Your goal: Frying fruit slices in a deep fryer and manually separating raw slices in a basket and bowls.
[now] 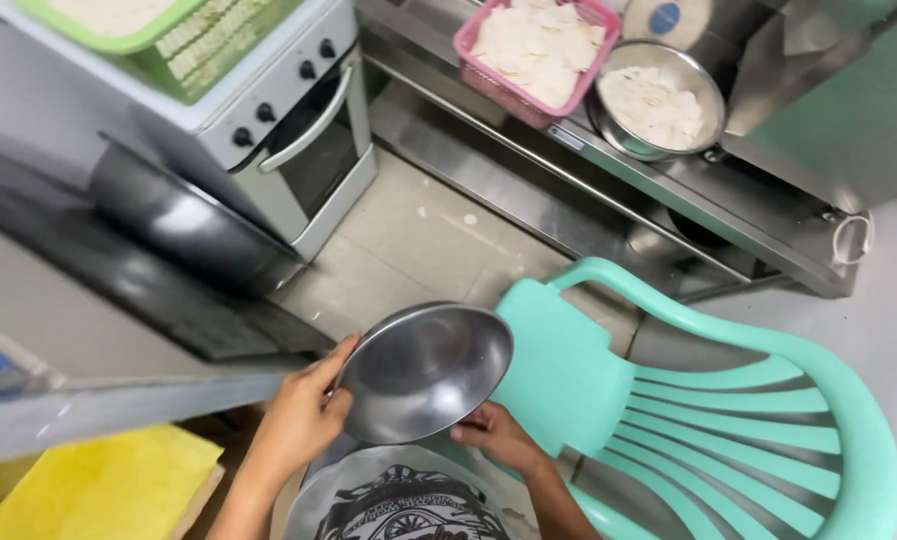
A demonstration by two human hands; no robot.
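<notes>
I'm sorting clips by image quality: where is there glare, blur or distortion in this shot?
Head view: soft glare on the steel bowl held by the left hand and right hand; the large pan at left is smeared by blur; wide-angle bending curves the oven and chair.

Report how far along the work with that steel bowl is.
Done: a pink basket and a steel pan on the counter already hold pale slices. In hand: left hand and right hand grip an empty bowl over the teal chair. Left: that bowl holds nothing.
</notes>
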